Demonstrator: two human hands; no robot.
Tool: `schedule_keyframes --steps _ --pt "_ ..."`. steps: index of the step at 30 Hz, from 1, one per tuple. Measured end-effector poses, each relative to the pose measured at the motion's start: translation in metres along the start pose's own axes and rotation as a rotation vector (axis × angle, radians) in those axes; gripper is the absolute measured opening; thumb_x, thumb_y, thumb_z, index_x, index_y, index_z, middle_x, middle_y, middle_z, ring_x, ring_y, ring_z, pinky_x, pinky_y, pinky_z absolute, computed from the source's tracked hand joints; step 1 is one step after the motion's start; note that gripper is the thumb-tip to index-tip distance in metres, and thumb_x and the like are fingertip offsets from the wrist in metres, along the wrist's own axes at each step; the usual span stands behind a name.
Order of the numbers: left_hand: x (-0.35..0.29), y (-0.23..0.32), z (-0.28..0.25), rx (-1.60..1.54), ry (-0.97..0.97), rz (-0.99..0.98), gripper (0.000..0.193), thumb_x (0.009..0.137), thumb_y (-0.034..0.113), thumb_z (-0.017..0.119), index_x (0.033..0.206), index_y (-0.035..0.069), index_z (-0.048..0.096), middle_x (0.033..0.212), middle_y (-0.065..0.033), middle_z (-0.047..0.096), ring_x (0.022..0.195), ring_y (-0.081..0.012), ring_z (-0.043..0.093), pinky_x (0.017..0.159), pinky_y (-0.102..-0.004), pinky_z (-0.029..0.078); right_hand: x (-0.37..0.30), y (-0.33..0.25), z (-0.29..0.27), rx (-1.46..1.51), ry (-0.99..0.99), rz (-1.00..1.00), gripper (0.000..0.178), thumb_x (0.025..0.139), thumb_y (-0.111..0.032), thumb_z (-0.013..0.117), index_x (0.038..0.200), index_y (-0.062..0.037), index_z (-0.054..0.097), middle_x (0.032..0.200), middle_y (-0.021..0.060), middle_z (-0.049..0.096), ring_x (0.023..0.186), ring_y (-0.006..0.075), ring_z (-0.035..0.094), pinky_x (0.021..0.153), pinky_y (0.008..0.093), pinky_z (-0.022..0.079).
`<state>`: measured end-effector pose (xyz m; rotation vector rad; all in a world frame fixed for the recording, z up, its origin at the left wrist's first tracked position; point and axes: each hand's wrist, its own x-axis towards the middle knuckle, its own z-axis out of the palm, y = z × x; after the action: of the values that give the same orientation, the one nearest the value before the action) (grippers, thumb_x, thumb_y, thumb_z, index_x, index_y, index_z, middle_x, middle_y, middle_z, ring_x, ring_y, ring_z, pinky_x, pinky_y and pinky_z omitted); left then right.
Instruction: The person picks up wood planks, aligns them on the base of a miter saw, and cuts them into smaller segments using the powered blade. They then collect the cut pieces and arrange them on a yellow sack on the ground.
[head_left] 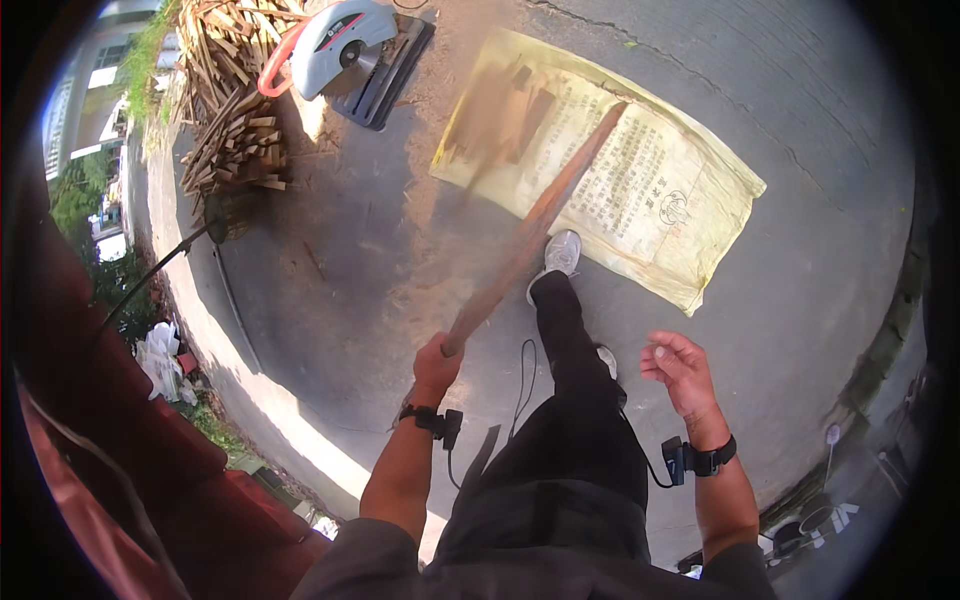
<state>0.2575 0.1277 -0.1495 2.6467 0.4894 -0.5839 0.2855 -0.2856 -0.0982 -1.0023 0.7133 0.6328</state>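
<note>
My left hand (436,368) is closed around the near end of a long, narrow wooden plank (540,218). The plank slants away to the right, and its far end lies over a flattened yellowish woven sack (725,225) on the ground. On the sack's left part are brown wood pieces (515,115), blurred in this picture. My right hand (682,372) is held up in front of my right side with fingers loosely bent and apart, holding nothing. Both wrists wear black straps with small devices.
A chop saw (345,45) with an orange-red handle stands at the far left on a dark base. Beside it rises a heap of cut wood strips (235,120). Sawdust is strewn over the grey concrete floor (360,220). A broom-like tool (225,215) is at the left.
</note>
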Motion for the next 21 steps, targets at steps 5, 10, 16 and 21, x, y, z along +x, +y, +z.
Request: schedule_keyframes --steps 5,10,16,21 --pt "0.062 -0.038 0.004 -0.003 -0.039 -0.275 0.023 0.074 0.027 0.073 0.081 0.009 0.06 0.07 -0.0122 0.063 0.071 -0.0342 0.063 0.062 -0.0397 0.05 0.123 0.007 0.026 -0.111 0.03 0.105 0.023 0.09 -0.008 0.059 0.112 -0.0007 0.059 0.092 0.0084 0.065 0.079 0.0141 0.063 0.072 0.0282 0.054" --pt "0.102 -0.075 -0.036 0.155 -0.172 -0.229 0.021 0.073 0.025 0.071 0.085 0.012 0.06 0.073 -0.0124 0.065 0.071 -0.0361 0.063 0.062 -0.044 0.05 0.213 -0.01 0.109 -0.757 -0.077 -0.276 0.028 0.083 -0.002 0.056 0.111 0.0012 0.057 0.102 0.0125 0.063 0.087 0.0252 0.063 0.078 0.0371 0.052" --pt "0.169 -0.048 -0.118 0.086 -0.418 -0.102 0.019 0.074 0.022 0.068 0.087 0.011 0.061 0.072 -0.0143 0.063 0.073 -0.0381 0.061 0.062 -0.0438 0.048 0.298 -0.061 0.187 -1.602 -0.276 -0.832 0.054 0.07 -0.016 0.074 0.118 -0.0061 0.053 0.118 0.011 0.054 0.116 0.0291 0.046 0.105 0.0464 0.032" --pt "0.21 -0.063 -0.173 0.04 -0.732 -0.032 0.02 0.076 0.024 0.066 0.089 0.009 0.061 0.072 -0.0145 0.062 0.071 -0.0368 0.06 0.063 -0.0422 0.047 0.33 -0.088 0.203 -1.799 -0.479 -0.687 0.038 0.07 -0.022 0.07 0.105 -0.0086 0.06 0.094 0.0079 0.059 0.1 0.0259 0.055 0.094 0.0422 0.04"
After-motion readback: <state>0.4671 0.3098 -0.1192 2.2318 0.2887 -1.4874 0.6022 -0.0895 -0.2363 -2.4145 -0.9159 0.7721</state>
